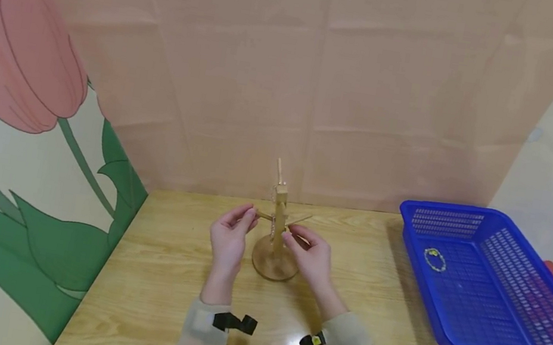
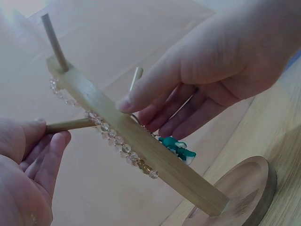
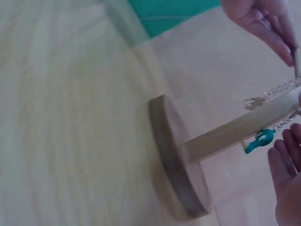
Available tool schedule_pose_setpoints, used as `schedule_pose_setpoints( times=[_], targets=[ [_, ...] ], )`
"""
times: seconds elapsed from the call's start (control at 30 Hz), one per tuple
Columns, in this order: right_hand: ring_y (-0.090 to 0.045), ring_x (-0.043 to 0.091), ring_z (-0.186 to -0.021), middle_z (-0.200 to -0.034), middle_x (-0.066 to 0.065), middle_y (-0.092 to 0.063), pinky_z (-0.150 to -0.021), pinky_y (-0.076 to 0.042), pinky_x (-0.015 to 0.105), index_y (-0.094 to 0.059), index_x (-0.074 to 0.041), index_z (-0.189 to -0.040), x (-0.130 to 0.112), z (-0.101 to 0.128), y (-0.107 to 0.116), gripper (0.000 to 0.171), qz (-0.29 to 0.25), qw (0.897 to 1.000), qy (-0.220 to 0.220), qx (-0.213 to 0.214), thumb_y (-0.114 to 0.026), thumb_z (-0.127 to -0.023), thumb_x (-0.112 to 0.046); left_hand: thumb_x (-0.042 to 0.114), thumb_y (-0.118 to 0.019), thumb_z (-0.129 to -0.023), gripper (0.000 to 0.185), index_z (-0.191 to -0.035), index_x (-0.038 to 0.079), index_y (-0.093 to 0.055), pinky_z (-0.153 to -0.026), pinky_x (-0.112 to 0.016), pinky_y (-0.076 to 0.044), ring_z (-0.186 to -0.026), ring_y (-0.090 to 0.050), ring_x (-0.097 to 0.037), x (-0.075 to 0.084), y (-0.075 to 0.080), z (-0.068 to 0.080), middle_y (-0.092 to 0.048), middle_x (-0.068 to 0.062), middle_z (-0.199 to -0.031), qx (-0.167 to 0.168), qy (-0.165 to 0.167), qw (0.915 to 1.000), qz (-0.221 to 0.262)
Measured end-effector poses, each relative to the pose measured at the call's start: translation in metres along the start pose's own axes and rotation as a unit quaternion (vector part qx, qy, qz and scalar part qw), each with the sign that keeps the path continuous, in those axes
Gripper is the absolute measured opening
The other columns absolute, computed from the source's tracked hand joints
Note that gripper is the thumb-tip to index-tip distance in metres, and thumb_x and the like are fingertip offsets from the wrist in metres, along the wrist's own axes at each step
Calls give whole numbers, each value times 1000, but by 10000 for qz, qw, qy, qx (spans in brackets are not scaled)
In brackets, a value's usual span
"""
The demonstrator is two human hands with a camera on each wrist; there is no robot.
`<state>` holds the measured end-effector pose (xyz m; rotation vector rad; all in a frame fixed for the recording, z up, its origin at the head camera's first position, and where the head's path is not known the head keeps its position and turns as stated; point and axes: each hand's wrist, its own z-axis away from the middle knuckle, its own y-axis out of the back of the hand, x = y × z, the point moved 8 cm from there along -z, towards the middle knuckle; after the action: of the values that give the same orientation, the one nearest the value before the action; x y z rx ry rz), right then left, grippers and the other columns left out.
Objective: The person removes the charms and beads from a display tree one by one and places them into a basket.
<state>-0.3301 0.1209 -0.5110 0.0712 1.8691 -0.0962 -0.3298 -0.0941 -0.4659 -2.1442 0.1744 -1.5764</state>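
A wooden jewelry stand point(image 1: 278, 221) with a round base point(image 1: 275, 264) and several side pegs stands upright in the middle of the table. My left hand point(image 1: 230, 237) pinches the end of the left peg point(image 2: 70, 125). From that peg a bracelet of clear pinkish beads point(image 2: 124, 148) hangs along the post. On the opposite side, my right hand point(image 1: 309, 256) has its thumb at the post and pinches the top of a thin chain bearing a teal charm point(image 2: 176, 147). The other fingers point(image 3: 282, 150) of this hand extend loosely beside the charm. Another strand of beads point(image 2: 59, 89) hangs near the top.
A blue plastic basket point(image 1: 447, 326) stands at the right of the table, with a yellowish bracelet point(image 1: 434, 260) lying inside it. Behind the table hangs a pinkish cloth point(image 1: 323, 83). A tulip-patterned panel point(image 1: 30, 49) borders the left side.
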Motion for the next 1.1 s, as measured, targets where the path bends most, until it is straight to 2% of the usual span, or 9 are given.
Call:
schedule_pose_setpoints(
  times=[0.27, 0.5, 0.63, 0.73, 0.9, 1.1],
  targets=[
    [-74, 33, -112, -115, 18, -77, -91, -65, 28, -80, 3, -113, -1, -4, -7, 25, 345, 9994, -104, 2, -85, -96, -16, -1, -78, -97, 15, -109, -10, -77, -85, -35, -68, -89, -79, -21, 1, 1, -1, -75, -29, -105, 11, -38, 10000, 42],
    [-71, 33, -115, -120, 23, -75, -94, -63, 25, -78, 6, -116, 2, -7, -7, 25, 275, 9993, -262, 43, -81, -98, -10, -1, -78, -97, 15, -109, -10, -77, -89, -42, -67, -91, -79, -23, -1, 1, -1, -67, -43, -114, -8, -6, 10000, 47],
    [-70, 37, -117, -121, 26, -74, -97, -63, 28, -76, 11, -118, 1, -10, -12, 24, 537, 9979, -348, -81, -76, -101, -6, 2, -79, -97, 16, -109, -9, -78, -87, -37, -68, -93, -79, -27, -1, 2, -3, -68, -41, -113, 17, -16, 10000, -6],
    [-70, 39, -118, -121, 27, -73, -98, -63, 31, -75, 12, -118, 1, -11, -14, 24, 680, 9969, -359, -133, -75, -102, -6, 1, -79, -97, 16, -109, -9, -78, -86, -35, -68, -91, -79, -24, 0, 3, -3, -70, -38, -111, 35, -18, 10000, -26],
    [-71, 35, -116, -121, 23, -75, -93, -63, 25, -77, 7, -118, 4, -8, -12, 26, 611, 9976, -323, -108, -79, -101, -13, -2, -78, -97, 14, -109, -10, -77, -86, -34, -68, -87, -78, -19, 2, 2, -3, -73, -32, -107, 48, 17, 10000, -10],
    [-72, 28, -112, -120, 17, -77, -87, -61, 20, -78, 1, -122, 11, -5, -5, 31, 809, 9962, -296, -145, -80, -100, -21, -3, -77, -97, 14, -110, -10, -77, -87, -35, -68, -88, -78, -20, 0, 0, -1, -72, -34, -109, -10, 63, 10000, 68]
  ],
)
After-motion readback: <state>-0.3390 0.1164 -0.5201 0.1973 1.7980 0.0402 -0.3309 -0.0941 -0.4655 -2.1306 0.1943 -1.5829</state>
